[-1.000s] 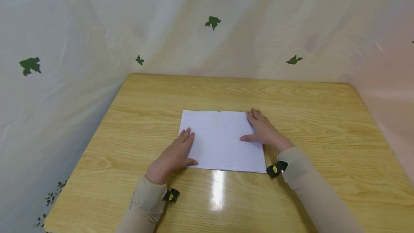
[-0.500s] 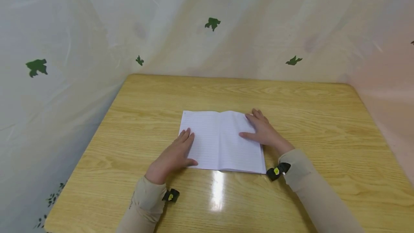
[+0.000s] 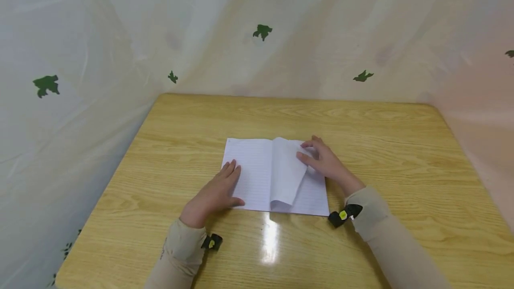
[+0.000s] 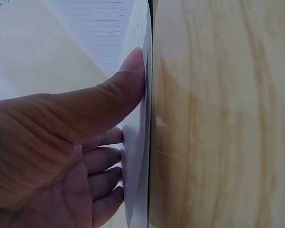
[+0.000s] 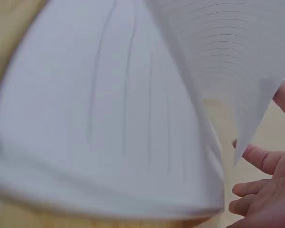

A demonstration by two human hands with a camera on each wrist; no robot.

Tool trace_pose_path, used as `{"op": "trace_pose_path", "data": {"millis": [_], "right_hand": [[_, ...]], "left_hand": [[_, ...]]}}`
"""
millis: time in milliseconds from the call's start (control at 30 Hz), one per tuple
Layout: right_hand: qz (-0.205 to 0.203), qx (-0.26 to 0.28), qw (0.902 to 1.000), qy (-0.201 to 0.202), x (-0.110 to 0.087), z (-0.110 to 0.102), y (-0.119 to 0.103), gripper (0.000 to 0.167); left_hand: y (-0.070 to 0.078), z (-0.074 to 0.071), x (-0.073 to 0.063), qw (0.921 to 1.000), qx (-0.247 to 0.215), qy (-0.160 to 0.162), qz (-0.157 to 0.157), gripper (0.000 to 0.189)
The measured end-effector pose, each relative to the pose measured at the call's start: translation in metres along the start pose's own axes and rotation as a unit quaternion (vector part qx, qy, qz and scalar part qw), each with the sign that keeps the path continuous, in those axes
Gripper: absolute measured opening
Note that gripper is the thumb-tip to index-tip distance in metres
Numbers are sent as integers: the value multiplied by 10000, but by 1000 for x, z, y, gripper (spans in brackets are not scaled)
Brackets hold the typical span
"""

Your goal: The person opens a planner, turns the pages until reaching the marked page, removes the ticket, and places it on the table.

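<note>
An open lined notebook (image 3: 250, 177) lies on the wooden table, its fold running away from me. My left hand (image 3: 213, 194) rests on the outer part of its left page, fingers straight and thumb near the lower edge. The left wrist view shows that thumb (image 4: 116, 90) pressing on the paper by the edge. Over the right half, my right hand (image 3: 327, 162) pinches a page (image 3: 287, 171) near its top outer corner, between thumb and index finger. That page is lifted and bends toward the fold; in the right wrist view the raised page (image 5: 228, 52) curves above the sheet beneath.
The table (image 3: 192, 119) has a wood-grain top, with a bright reflection in front of the notebook. A pale curtain (image 3: 313, 26) with green leaf and bird shapes hangs behind and at the sides. Dark camera mounts (image 3: 345, 215) sit on both wrists.
My right thumb and index finger have drawn together, and the right page has gone from flat to bulging, then lifted toward the fold. The left hand stays where it was.
</note>
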State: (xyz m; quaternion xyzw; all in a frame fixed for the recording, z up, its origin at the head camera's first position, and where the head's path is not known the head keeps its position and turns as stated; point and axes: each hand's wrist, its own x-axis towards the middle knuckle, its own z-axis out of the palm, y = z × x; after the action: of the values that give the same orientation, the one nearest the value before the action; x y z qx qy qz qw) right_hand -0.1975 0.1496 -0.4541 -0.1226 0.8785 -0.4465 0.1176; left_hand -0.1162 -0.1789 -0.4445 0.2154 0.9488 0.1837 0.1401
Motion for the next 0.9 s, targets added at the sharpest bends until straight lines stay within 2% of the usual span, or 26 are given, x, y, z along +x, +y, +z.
{"op": "trace_pose_path", "data": {"millis": [167,367,533,733,900], "right_hand": [[74,677,9977,58,-8,6,-14,52],[-324,1076,9937,-54,-15,20,-30,56],[-308,1239,9916,-213,-21,33,-37,66],[-302,1521,9876,-237,-25,47,-42,71],[-502,1084,9927,-148,-30,58,-48,73]], "left_hand": [[0,-1,-1,10000,11,-48,-75,76],[1,1,-1,9995,-145,142,-248,59],[1,5,0,9979,-369,408,-352,60],[0,6,-1,9952,-668,691,-176,68],[-1,5,-1,9938,-825,741,-75,73]]}}
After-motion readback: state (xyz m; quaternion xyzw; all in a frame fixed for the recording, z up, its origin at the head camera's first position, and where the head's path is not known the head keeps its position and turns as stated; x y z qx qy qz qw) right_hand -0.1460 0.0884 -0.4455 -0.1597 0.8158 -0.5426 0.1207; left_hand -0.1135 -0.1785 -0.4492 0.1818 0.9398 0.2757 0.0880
